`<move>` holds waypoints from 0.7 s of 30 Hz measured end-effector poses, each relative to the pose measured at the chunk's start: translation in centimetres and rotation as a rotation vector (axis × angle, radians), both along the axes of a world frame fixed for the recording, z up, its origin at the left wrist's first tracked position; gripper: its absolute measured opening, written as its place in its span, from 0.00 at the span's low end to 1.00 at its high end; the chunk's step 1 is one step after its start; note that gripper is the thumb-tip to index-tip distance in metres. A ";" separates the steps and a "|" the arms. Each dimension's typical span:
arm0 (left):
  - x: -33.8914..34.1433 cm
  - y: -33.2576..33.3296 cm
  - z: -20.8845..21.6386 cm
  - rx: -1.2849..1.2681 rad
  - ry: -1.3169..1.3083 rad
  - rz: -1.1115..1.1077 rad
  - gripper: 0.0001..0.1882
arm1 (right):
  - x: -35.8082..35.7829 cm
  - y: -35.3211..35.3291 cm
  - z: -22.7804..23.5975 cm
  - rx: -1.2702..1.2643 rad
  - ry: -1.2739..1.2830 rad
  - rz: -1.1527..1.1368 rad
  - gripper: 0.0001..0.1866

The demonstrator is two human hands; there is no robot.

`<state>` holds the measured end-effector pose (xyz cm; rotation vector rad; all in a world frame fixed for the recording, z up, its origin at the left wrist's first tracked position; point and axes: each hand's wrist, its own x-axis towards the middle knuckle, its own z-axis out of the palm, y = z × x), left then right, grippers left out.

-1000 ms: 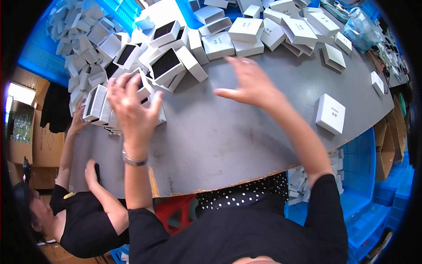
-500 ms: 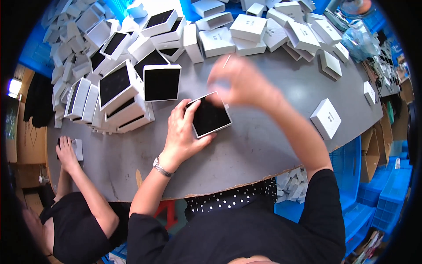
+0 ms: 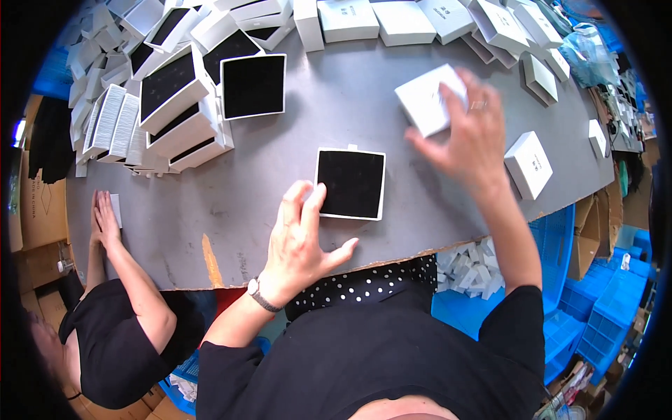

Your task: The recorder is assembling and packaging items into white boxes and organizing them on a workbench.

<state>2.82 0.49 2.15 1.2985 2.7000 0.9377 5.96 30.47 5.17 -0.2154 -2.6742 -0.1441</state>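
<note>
A square white box base [image 3: 350, 183] with a black lining lies open-side up on the table, a small tab at its far edge. My left hand [image 3: 301, 241] is beside its near left corner, fingers apart, with fingertips at the box's left side. Farther to the right, my right hand [image 3: 470, 133], a little blurred, has thumb and fingers around a white box lid [image 3: 428, 98] with small print on top. Whether the lid rests on the table or is just above it, I cannot tell.
Black-lined box bases [image 3: 253, 87] are piled at the far left. White lids [image 3: 404, 24] line the far side, and another white box [image 3: 528, 165] sits at the right. A co-worker's hands [image 3: 105, 218] press on a small white piece at left. Blue crates [image 3: 609, 308] stand lower right.
My right hand has moved right and now has a white lid. The black-lined base has been turned straighter and moved nearer; my left hand has loosened its grip on it.
</note>
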 end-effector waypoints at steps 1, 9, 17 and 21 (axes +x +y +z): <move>0.3 -0.1 -0.3 0.006 -0.014 -0.033 0.45 | 1.8 -1.2 -0.1 -0.081 -0.163 -0.037 0.44; -3.8 2.4 2.6 -0.098 0.075 -0.436 0.53 | 5.2 0.4 4.3 -0.128 -0.482 0.170 0.56; -3.8 3.5 -0.4 -0.047 -0.160 -0.392 0.52 | 8.7 0.4 -0.8 -0.439 -0.461 0.419 0.56; -3.2 4.8 -0.5 0.130 -0.115 -0.600 0.54 | 10.5 -0.1 -1.5 -0.501 -0.377 0.405 0.52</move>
